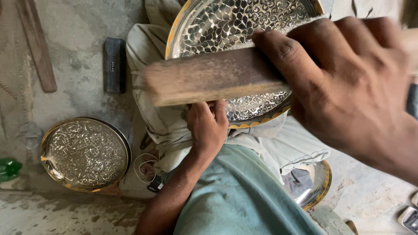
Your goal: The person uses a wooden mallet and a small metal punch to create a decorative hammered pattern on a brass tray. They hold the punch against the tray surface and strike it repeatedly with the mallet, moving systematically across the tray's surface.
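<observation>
My right hand [352, 87] is close to the camera and grips a flat brown wooden block [209, 76], blurred, held across a large engraved silver tray [230, 21] with a gold scalloped rim. The tray rests on my lap, on pale cloth. My left hand [208, 126] holds the tray's near edge from below, fingers curled against it. My teal shirt fills the lower middle.
A second engraved round tray [85, 153] lies on the concrete floor at left. A dark rectangular block [114, 64] and a wooden plank [38, 43] lie farther back. Another shiny tray [314, 187] peeks from under the cloth at right. A green object [8, 169] sits at the left edge.
</observation>
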The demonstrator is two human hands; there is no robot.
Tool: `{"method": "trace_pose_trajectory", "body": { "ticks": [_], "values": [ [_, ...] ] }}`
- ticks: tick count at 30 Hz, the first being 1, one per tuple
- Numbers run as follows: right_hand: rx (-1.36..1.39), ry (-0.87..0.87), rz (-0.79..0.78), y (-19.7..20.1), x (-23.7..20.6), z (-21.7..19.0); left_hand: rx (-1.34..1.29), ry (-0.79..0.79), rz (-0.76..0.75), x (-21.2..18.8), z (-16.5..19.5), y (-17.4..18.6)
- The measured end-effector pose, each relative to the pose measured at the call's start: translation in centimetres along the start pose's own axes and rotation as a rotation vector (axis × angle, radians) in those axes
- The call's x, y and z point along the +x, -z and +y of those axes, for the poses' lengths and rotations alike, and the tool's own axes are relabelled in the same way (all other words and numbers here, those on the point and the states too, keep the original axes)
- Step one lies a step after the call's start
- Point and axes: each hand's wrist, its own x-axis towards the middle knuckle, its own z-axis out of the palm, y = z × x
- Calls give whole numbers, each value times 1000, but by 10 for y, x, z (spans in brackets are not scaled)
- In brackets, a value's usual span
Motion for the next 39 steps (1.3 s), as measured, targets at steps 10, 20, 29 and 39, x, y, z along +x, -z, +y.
{"method": "trace_pose_trajectory", "body": {
  "ticks": [10,20,29,39],
  "values": [
    [168,68,102,10,1,-15,178,70,-116,-19,5,5],
    [-111,69,70,-5,-13,-11,-3,14,-25,-8,22,13],
    [-197,-92,-115,1,-73,13,-351,33,-95,-17,52,20],
    [-515,14,-171,-24,-77,35,-179,21,-171,-10,45,6]
  ]
}}
